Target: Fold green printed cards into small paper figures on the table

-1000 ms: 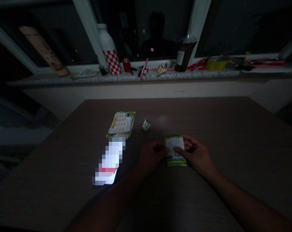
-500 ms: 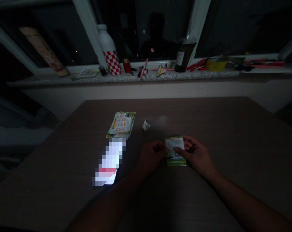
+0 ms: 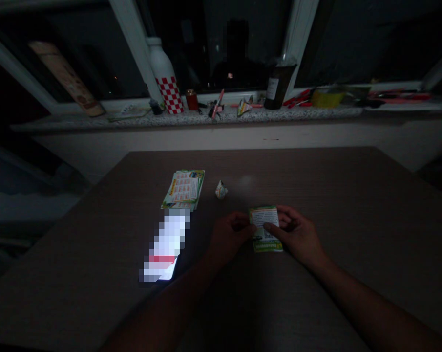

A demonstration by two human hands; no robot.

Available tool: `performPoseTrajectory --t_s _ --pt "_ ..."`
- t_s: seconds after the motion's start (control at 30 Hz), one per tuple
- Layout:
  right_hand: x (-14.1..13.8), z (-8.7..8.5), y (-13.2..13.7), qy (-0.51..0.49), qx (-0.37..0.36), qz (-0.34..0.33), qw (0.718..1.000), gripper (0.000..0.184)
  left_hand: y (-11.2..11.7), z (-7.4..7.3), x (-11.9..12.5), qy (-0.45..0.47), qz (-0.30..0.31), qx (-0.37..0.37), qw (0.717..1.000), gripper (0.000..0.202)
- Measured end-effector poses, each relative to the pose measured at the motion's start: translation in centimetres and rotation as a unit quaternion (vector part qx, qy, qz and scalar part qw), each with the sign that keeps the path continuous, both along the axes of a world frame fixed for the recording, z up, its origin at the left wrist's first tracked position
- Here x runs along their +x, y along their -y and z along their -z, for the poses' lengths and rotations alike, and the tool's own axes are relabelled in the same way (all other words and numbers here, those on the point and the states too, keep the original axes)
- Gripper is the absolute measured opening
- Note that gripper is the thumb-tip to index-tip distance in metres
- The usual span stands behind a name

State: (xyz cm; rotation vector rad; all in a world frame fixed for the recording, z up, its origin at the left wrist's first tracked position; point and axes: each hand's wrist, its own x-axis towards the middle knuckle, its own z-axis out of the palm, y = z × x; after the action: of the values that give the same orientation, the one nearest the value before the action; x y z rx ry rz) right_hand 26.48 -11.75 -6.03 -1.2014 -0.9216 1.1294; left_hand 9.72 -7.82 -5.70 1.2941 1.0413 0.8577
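The left hand point(image 3: 228, 239) and the right hand point(image 3: 300, 237) hold a small green-and-white printed paper point(image 3: 264, 216) over the surface point(image 3: 352, 195), right of its middle. The left fingers pinch its edge at nine o'clock; the right fingers pinch it from three o'clock, thumb on top and the others partly hidden behind. Whether the paper touches the surface, I cannot tell.

From the paper, a small folded paper piece point(image 3: 221, 190) sits between ten and eleven o'clock. A stack of printed sheets point(image 3: 184, 189) lies at ten o'clock, and a phone point(image 3: 166, 244), its lit screen blurred out, at nine, just beyond the stack's near edge. On the windowsill point(image 3: 226, 116), a checkered bottle point(image 3: 165, 76) stands at eleven o'clock and a dark cup point(image 3: 279, 88) at twelve.
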Motion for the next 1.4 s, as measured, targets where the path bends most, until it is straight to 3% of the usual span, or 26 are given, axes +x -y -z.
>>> performPoseTrajectory --t_s 1.4 --pt "0.11 0.54 0.00 0.013 0.014 -0.009 1.000 0.044 0.04 0.02 -0.01 0.011 -0.002 -0.015 1.000 0.021"
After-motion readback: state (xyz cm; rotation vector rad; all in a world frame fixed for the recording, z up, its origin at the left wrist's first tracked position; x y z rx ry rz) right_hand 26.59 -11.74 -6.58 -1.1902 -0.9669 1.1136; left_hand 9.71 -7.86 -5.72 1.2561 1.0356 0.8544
